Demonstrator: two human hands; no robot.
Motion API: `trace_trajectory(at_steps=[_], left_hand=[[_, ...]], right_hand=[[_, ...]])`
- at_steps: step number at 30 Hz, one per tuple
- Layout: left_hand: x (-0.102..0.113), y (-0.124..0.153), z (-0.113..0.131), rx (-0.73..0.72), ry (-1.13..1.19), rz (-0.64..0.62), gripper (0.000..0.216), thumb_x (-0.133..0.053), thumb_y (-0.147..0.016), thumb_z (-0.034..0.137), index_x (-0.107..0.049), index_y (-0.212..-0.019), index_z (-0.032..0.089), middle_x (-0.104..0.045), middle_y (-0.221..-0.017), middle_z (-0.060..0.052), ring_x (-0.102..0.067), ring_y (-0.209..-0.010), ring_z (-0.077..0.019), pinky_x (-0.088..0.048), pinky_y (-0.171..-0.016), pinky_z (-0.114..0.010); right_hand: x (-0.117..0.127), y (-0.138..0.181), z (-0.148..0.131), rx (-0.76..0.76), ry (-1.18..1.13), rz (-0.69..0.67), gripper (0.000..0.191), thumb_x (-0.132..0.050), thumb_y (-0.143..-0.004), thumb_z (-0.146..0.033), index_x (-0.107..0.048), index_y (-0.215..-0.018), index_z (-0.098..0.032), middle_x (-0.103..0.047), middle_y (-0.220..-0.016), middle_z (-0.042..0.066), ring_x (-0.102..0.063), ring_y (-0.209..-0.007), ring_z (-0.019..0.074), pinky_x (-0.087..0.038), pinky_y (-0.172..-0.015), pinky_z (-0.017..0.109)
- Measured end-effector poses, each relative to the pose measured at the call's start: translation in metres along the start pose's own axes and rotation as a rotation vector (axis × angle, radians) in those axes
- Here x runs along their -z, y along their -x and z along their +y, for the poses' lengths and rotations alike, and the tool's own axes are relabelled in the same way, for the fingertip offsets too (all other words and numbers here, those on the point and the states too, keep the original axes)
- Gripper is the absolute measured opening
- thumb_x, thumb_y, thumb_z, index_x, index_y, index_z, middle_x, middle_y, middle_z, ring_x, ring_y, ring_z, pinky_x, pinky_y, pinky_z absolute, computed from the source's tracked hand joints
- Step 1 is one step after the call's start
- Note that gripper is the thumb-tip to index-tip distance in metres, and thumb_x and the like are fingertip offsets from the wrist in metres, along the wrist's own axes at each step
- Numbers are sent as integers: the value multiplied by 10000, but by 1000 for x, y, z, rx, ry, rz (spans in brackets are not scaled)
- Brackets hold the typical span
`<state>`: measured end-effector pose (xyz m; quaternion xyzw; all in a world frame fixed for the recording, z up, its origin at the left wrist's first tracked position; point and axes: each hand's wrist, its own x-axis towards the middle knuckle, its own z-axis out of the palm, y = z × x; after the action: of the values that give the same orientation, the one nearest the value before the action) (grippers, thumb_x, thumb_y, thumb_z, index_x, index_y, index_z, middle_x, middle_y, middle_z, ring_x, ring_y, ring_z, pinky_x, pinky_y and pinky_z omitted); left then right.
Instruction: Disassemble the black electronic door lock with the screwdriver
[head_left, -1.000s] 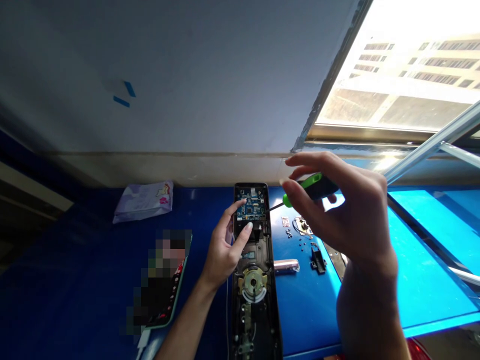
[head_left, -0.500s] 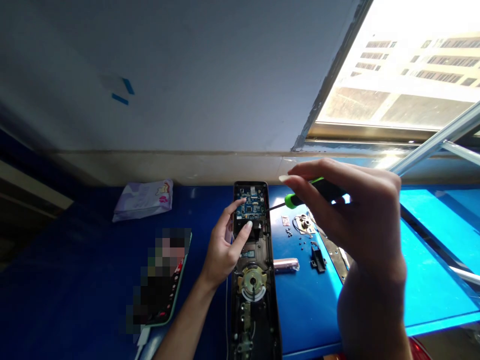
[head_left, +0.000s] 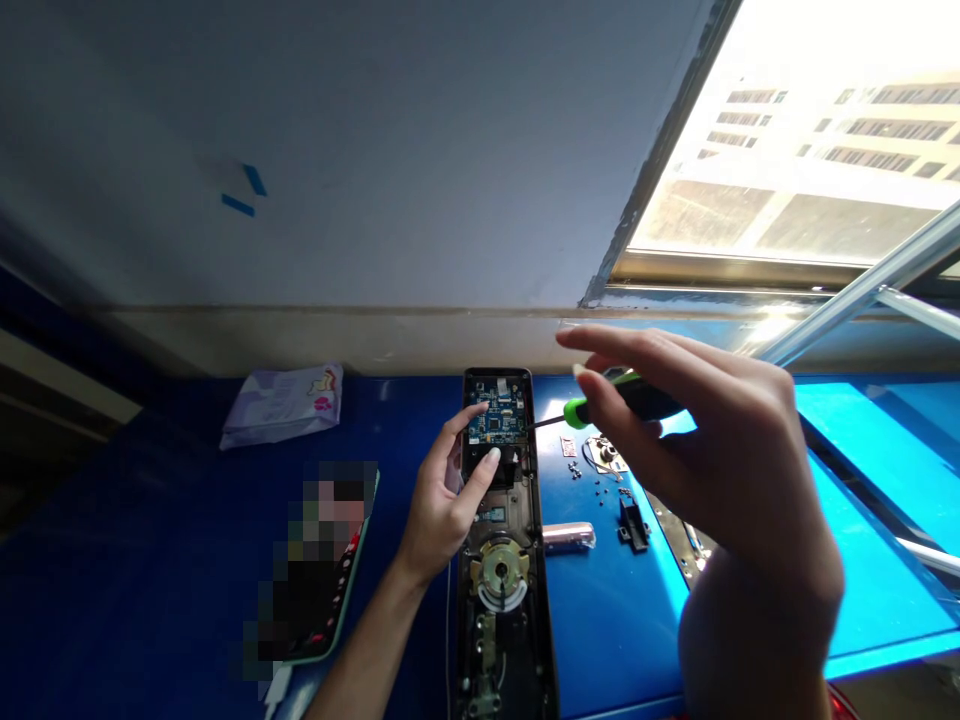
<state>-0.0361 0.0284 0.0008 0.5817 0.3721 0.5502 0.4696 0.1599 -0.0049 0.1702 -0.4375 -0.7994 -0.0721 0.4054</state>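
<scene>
A long, narrow black housing [head_left: 534, 560], which looks like an opened door lock, lies lengthwise on the blue table. A blue circuit board [head_left: 496, 415] sits in its far end, and a round brass-coloured part [head_left: 501, 570] is fixed lower down. My left hand [head_left: 446, 500] grips the housing from the left, its index finger on the board and its thumb just below. In my right hand [head_left: 720, 430] is a screwdriver [head_left: 576, 412] with a green and black handle. The shaft slants down left to the board's right edge; its tip is too small to make out.
To the right lie small screws [head_left: 574, 470], a round part with a wire [head_left: 606, 453], a black plastic bracket [head_left: 634, 525] and a wrapped pinkish cylinder [head_left: 570, 537]. On the left are a plugged-in phone [head_left: 322, 570] and a purple packet [head_left: 283, 405]. A metal frame [head_left: 840, 290] stands right.
My right hand's fingers have shifted and loosened a little around the screwdriver handle. The left hand keeps its hold on the housing. The whole view has moved slightly.
</scene>
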Motion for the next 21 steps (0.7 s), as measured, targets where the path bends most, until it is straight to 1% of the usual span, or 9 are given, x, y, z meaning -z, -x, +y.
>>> trace_trajectory(at_steps=[2, 4, 6, 9, 12, 15, 17, 19, 21], left_hand=[[0, 0, 0, -1, -4, 3, 455, -710, -984, 345, -621, -1426, 291, -620, -1526, -46, -540, -1466, -259, -429, -1244, -375], [0, -1, 1, 2, -5, 1, 460, -711, -983, 344, -618, -1430, 289, -626, -1518, -46, -551, -1456, -258, -430, -1244, -381], [0, -1, 2, 1, -7, 2, 462, -711, -982, 345, -617, -1430, 282, -631, -1514, -51, -561, -1447, -261, -439, -1239, -388], [-1, -1, 3, 3, -10, 1, 459, -706, -986, 354, -617, -1429, 273, -626, -1522, -59, -557, -1455, -268, -453, -1229, -393], [0, 0, 3, 17, -15, -2, 464, -699, -993, 362, -606, -1441, 285, -618, -1532, -51, -542, -1469, -265, -431, -1245, -393], [0, 1, 3, 26, -28, -8, 472, -688, -1002, 371, -594, -1458, 293, -603, -1549, -49, -520, -1489, -270, -420, -1254, -400], [1, 2, 2, 28, -36, -11, 473, -680, -1007, 379, -590, -1463, 293, -593, -1561, -51, -506, -1501, -278, -427, -1250, -409], [1, 1, 2, 28, -40, -10, 474, -677, -1007, 387, -590, -1464, 290, -583, -1573, -54, -503, -1505, -287, -436, -1245, -419], [1, 1, 3, 32, -39, -12, 481, -676, -1007, 389, -585, -1469, 291, -572, -1585, -55, -498, -1508, -292, -437, -1244, -425]], right_hand=[[1, -1, -1, 12, -27, -8, 359, -597, -958, -84, -693, -1303, -116, -791, -1091, 74, -748, -905, 148, -611, -763, 273], [0, -2, -2, 12, -28, -2, 373, -614, -936, -103, -687, -1301, -126, -787, -1103, 86, -748, -940, 179, -619, -802, 309], [-2, -2, -1, -1, 1, 20, 292, -683, -956, -181, -714, -1245, -153, -799, -1018, 72, -752, -848, 184, -612, -731, 322], [-4, -2, 1, -15, 12, 41, 210, -741, -975, -267, -746, -1160, -167, -794, -874, 30, -721, -684, 141, -570, -614, 289], [-3, -2, 2, -19, -34, 31, 273, -667, -971, -135, -716, -1239, -152, -787, -941, 30, -709, -711, 113, -572, -625, 251], [-2, -2, 3, -8, -54, 29, 384, -623, -890, -72, -689, -1265, -121, -774, -1003, 57, -721, -827, 143, -595, -700, 268], [-3, -2, 4, -15, -35, 37, 313, -664, -904, -123, -706, -1214, -121, -775, -953, 49, -720, -802, 146, -592, -704, 280], [-4, -2, 6, -29, -7, 50, 214, -718, -946, -200, -730, -1152, -143, -767, -863, 16, -696, -702, 120, -569, -653, 267], [-4, -1, 6, -31, -13, 47, 182, -716, -970, -209, -736, -1144, -160, -756, -837, -5, -674, -664, 98, -549, -620, 245]])
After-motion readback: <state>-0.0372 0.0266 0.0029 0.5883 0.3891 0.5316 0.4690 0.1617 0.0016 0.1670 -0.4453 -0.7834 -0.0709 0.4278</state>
